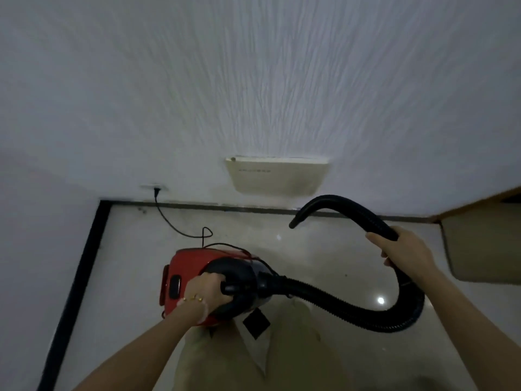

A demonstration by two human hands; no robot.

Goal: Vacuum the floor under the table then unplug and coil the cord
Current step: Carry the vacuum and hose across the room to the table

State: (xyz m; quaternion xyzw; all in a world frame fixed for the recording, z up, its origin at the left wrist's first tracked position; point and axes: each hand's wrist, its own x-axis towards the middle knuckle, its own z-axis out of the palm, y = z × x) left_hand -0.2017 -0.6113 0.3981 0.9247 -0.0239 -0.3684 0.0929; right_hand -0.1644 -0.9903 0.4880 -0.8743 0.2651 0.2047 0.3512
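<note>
Head view: my left hand (204, 292) curled round vacuum (197, 277) handle, arm extended; my right hand (403, 252) gripped hose (352, 309) near nozzle, forearm raised.

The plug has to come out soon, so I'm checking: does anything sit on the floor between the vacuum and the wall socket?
Nothing visible does. Only the cord loops across the bare floor from the plug in the socket to the vacuum, which the left hand grips by its handle.
</note>
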